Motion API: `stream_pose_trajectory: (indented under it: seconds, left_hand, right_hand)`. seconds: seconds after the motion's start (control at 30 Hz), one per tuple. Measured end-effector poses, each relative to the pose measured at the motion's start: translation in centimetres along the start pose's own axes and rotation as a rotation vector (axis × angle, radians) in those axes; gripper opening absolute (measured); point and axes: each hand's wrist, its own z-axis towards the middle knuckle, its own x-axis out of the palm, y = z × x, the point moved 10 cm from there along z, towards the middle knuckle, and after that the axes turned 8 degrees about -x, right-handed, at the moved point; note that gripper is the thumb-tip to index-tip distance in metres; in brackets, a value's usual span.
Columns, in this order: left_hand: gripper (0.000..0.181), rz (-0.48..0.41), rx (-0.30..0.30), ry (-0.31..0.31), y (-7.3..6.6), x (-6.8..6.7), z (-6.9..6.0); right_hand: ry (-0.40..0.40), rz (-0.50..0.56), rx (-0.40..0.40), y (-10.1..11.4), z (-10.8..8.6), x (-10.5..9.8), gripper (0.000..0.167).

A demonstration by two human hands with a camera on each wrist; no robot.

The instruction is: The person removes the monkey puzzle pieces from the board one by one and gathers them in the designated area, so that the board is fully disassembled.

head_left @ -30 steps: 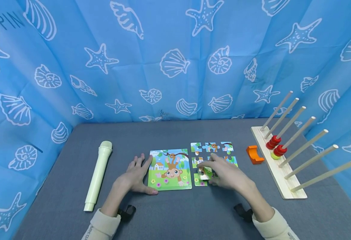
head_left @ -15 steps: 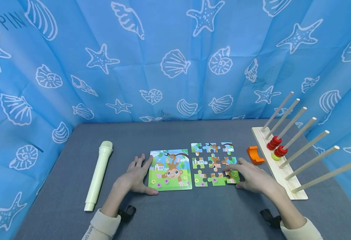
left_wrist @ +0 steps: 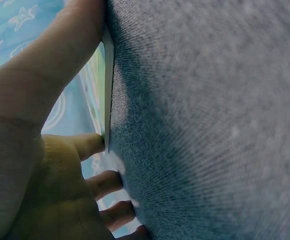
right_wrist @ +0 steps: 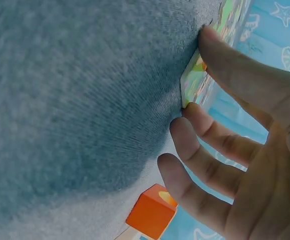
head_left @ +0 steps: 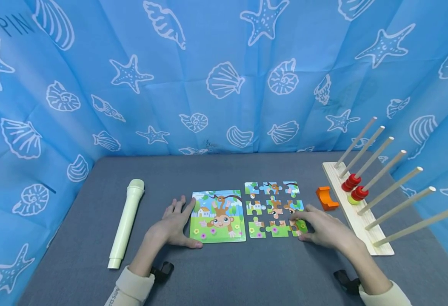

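A square monkey picture board point(head_left: 217, 216) lies flat on the table. Along its left side rests my left hand point(head_left: 172, 223), fingers spread, with the thumb by the near left corner; the left wrist view shows fingertips at the board's edge point(left_wrist: 108, 95). Right of the board, jigsaw pieces point(head_left: 278, 229) with a matching picture lie in three loose rows, with small gaps. At the near right corner of these, my right hand point(head_left: 325, 227) pinches a green-and-brown jigsaw piece point(head_left: 302, 226). In the right wrist view its thumb and a fingertip touch the piece's edges point(right_wrist: 187, 87); the hand partly covers it.
A pale green microphone-shaped stick point(head_left: 126, 223) lies at the left. Beyond the right hand are an orange curved block point(head_left: 326, 198) and a wooden peg rack point(head_left: 355, 212) with red rings point(head_left: 351, 182). A blue shell-print curtain point(head_left: 224, 110) hangs behind the table.
My right hand moved right with a jigsaw piece from above the other pieces to the near right corner, then nudged slightly left there. The left hand stayed in place.
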Motion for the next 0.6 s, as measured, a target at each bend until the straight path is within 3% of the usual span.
stream_pose_trajectory:
  seconds: [0.6]
  left_hand:
    - [0.129,0.012,-0.002,0.000,0.03,0.09,0.09]
  right_hand:
    - [-0.018,-0.030,0.008,-0.84,-0.47,-0.32,0.037]
